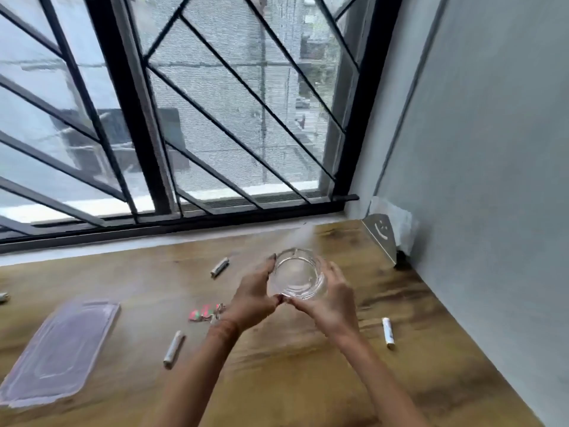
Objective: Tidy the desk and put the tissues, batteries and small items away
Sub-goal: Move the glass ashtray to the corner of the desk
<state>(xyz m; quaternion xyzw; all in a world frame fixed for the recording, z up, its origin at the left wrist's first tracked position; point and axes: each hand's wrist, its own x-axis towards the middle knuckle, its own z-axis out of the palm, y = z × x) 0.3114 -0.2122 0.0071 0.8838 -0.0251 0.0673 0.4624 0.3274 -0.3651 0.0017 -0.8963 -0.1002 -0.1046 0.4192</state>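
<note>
desk [277, 380]: wood-grain top, set against the window sill and the right wall.
plastic lid [58, 349]: flat, translucent, laid near the front left corner; judged light and a bit flexible, best lifted by an edge.
near battery [174, 349]: laid on its side toward the front, left of the left forearm; stiff, smooth, likely to roll; to be pinched across the middle.
right battery [388, 332]: on its side near the right edge, just right of the right forearm; same handling.
small wrappers [204, 312]: pink and green bits, mid-desk, just beside the left wrist; judged very light and thin, to be gathered with the fingertips. What they are is not resolved.
left hand [252, 300]: fingers curled round the left wall of the glass dish, thumb at the near rim.
right hand [329, 303]: fingers wrapped round the right wall, thumb at the near rim, touching or almost touching the left thumb.
glass dish [298, 275]: clear, thick-walled, round, held between both hands over the middle of the desk; whether it is lifted or resting cannot be told. Judged heavy for its size, rigid, slippery, breakable; a two-sided hold on the outer wall is suited, to be set down softly.
far battery [219, 267]: on its side, left of the dish, toward the back edge.
left-edge battery [3, 297]: cut off by the frame at the left edge.
metal holder [381, 238]: smiley cut-out, upright in the back right corner.
tissues [397, 220]: white, behind the holder against the wall; soft, light, easily torn.
</note>
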